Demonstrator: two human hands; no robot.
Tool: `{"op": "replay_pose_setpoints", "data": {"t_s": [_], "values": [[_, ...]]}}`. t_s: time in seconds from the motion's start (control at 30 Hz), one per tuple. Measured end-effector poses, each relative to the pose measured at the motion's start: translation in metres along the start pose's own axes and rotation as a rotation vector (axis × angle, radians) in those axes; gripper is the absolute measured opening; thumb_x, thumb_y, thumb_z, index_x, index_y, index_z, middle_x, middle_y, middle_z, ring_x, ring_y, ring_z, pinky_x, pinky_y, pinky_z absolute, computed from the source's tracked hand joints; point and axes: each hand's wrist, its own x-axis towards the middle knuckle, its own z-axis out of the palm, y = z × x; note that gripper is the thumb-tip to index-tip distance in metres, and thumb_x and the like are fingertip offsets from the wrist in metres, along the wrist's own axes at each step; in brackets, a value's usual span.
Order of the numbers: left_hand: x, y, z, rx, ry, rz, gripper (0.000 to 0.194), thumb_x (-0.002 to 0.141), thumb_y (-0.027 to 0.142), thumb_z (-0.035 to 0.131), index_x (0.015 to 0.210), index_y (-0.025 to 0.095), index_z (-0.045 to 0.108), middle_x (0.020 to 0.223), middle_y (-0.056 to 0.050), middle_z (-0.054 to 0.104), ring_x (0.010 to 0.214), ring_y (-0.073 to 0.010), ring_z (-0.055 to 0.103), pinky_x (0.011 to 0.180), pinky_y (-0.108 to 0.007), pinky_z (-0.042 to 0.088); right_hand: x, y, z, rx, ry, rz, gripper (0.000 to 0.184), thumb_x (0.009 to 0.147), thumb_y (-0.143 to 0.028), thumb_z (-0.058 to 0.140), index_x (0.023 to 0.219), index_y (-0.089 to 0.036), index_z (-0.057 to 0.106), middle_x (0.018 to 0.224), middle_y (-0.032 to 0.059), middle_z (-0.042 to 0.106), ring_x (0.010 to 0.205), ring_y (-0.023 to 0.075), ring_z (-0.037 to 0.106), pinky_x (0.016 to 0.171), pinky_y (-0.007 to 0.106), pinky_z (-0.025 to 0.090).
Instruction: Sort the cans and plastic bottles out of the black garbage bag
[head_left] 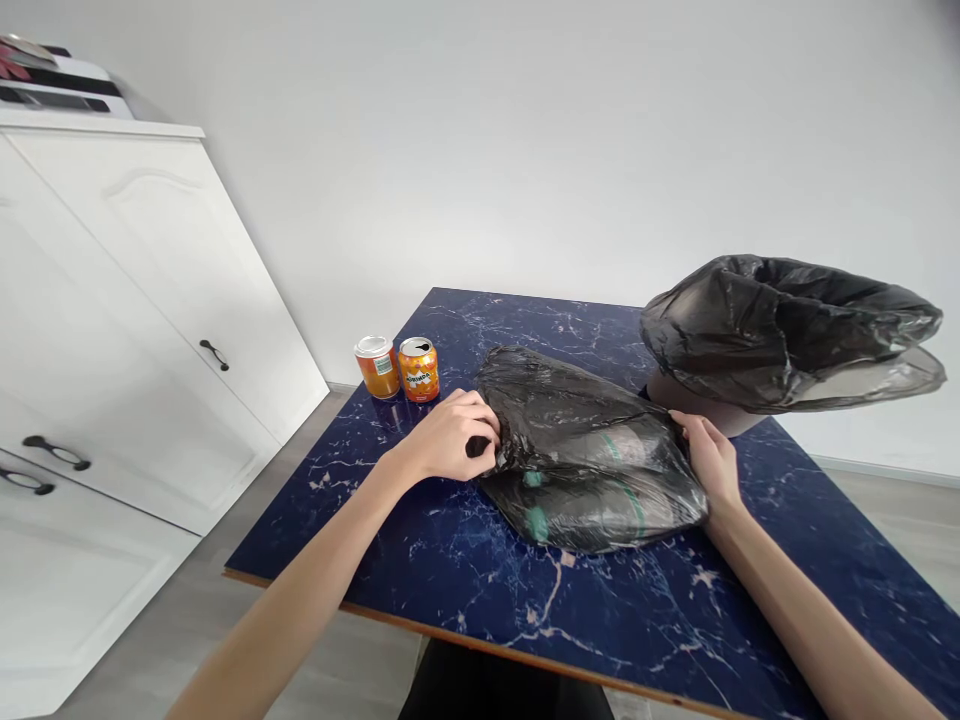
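A thin black plastic bag (555, 405) lies on its side on the table, and two clear bottles (592, 512) with green caps show through its film. My left hand (459, 437) is closed around the gathered left end of the bag. At the other end, my right hand (709, 462) grips the bag's right edge, its fingers partly hidden behind the plastic. Left of the bag stand an orange Mirinda can (418, 372) with its top opened and an orange cup (377, 368) with a white lid.
The blue marble-patterned table (510, 615) has a wooden front edge. At its back right stands a bin (667, 392) lined with a wide black bag (787, 325). A white cabinet (150, 270) is on the left, with a printer-like device (64, 88) on top.
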Motion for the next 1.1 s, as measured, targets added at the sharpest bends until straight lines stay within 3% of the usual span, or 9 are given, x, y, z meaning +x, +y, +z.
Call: {"op": "replay_pose_setpoints", "data": {"t_s": [0.23,0.3,0.4,0.5,0.63,0.83,0.93,1.0,1.1], "values": [[0.005,0.008,0.014,-0.217,-0.062,-0.001,0.023,0.098,0.019,0.059,0.11,0.021,0.078,0.116,-0.01,0.081,0.11,-0.0267,0.071,0.104,-0.043,0.05,0.0,0.001,-0.001,-0.008,-0.007,-0.016,0.034,0.096,-0.04,0.074,0.075,-0.019,0.057,0.066,-0.0078,0.045,0.058,0.01,0.039,0.059,0.025,0.034],[0.006,0.011,0.017,-0.285,-0.066,-0.024,0.022,0.097,0.022,0.064,0.116,0.02,0.075,0.117,-0.011,0.08,0.11,-0.0269,0.071,0.104,-0.043,0.051,0.0,0.002,-0.001,-0.004,-0.012,-0.02,0.034,0.095,-0.04,0.074,0.075,-0.019,0.057,0.066,-0.0078,0.045,0.058,0.0101,0.039,0.059,0.025,0.034],[0.008,0.016,0.021,-0.404,-0.085,-0.073,0.034,0.091,0.029,0.078,0.123,0.02,0.07,0.105,-0.008,0.08,0.095,-0.0228,0.073,0.09,-0.035,0.057,0.001,0.002,-0.001,0.0,-0.023,-0.027,0.034,0.094,-0.042,0.075,0.076,-0.019,0.057,0.065,-0.0079,0.045,0.058,0.0105,0.04,0.059,0.026,0.034],[0.008,0.021,0.023,-0.506,-0.104,-0.117,0.034,0.096,0.032,0.072,0.126,0.018,0.067,0.09,-0.004,0.078,0.073,-0.0162,0.071,0.072,-0.027,0.058,0.002,0.003,-0.001,0.001,-0.033,-0.027,0.034,0.094,-0.043,0.075,0.077,-0.019,0.058,0.065,-0.0083,0.045,0.057,0.01,0.039,0.058,0.026,0.035],[0.006,0.022,0.021,-0.577,-0.114,-0.146,0.026,0.097,0.022,0.061,0.121,0.016,0.069,0.087,-0.004,0.076,0.063,-0.0129,0.067,0.06,-0.023,0.053,0.002,0.003,0.0,0.003,-0.036,-0.017,0.032,0.096,-0.042,0.074,0.079,-0.019,0.059,0.064,-0.0084,0.045,0.056,0.0097,0.039,0.057,0.025,0.035],[0.008,0.017,0.025,-0.591,-0.045,-0.192,0.024,0.098,0.016,0.049,0.098,0.016,0.073,0.129,-0.014,0.07,0.058,-0.0068,0.066,0.054,-0.022,0.052,0.001,0.003,0.0,0.006,-0.044,-0.002,0.03,0.096,-0.04,0.074,0.081,-0.018,0.061,0.065,-0.0083,0.045,0.056,0.0093,0.04,0.056,0.024,0.033],[0.008,0.012,0.032,-0.566,-0.039,-0.233,0.018,0.093,0.015,0.058,0.105,0.016,0.072,0.122,-0.013,0.073,0.058,-0.0088,0.065,0.05,-0.022,0.048,0.002,0.002,-0.001,0.012,-0.05,-0.001,0.029,0.096,-0.04,0.075,0.081,-0.019,0.061,0.064,-0.0086,0.045,0.056,0.0096,0.04,0.056,0.025,0.035],[0.006,0.01,0.035,-0.557,-0.054,-0.255,0.029,0.088,0.01,0.059,0.115,0.016,0.07,0.113,-0.011,0.075,0.06,-0.0129,0.068,0.049,-0.022,0.049,0.003,0.003,-0.001,0.016,-0.054,-0.003,0.03,0.096,-0.041,0.075,0.081,-0.018,0.061,0.065,-0.0085,0.046,0.056,0.0095,0.04,0.057,0.025,0.036],[0.005,0.01,0.037,-0.535,-0.092,-0.244,0.032,0.088,0.011,0.061,0.119,0.018,0.07,0.102,-0.009,0.079,0.072,-0.0223,0.076,0.058,-0.028,0.057,0.004,0.004,-0.001,0.02,-0.056,-0.005,0.03,0.096,-0.04,0.075,0.082,-0.018,0.062,0.066,-0.0081,0.047,0.057,0.0095,0.042,0.056,0.024,0.035]]}}
